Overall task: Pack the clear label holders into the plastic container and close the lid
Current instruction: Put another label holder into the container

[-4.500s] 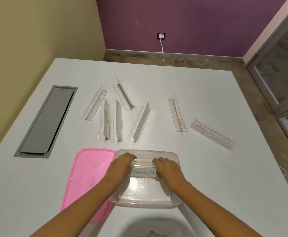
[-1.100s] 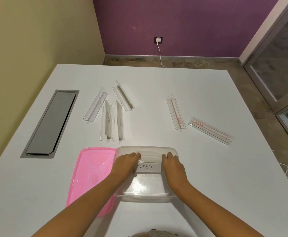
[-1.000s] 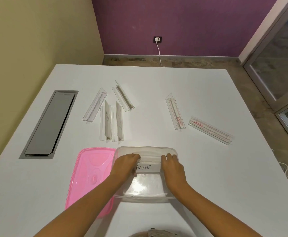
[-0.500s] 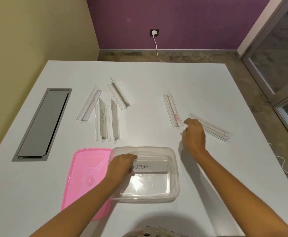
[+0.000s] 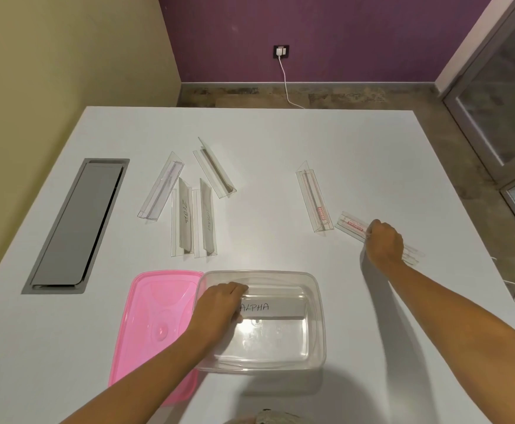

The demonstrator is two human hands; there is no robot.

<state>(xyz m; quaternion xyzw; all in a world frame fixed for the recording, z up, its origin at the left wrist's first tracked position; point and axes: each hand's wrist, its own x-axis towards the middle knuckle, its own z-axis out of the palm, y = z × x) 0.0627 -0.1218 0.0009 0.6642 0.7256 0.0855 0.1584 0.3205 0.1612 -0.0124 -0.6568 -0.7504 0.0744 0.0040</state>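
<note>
Plastic container (image 5: 318, 316) sits open on the white table (image 5: 280, 133), its pink lid (image 5: 158, 316) lying flat against its left side. Inside, the ALPHA label holder (image 5: 280, 309) is packed, its end gripped by the left hand (image 5: 219, 304). Six holders lie outside: a cluster of four (image 5: 188, 221) beyond the lid, a lone holder (image 5: 314, 200) to the right, and the far-right holder (image 5: 352, 228), grasped by the right hand (image 5: 383, 243). Packing looks barely begun, and the lid is not yet on.

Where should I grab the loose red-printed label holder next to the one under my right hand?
Probably mid-length, from above: pinch the label holder across its narrow width, gripping both long sloping faces. It lies long and thin, and its ridge seems to point up.
</note>
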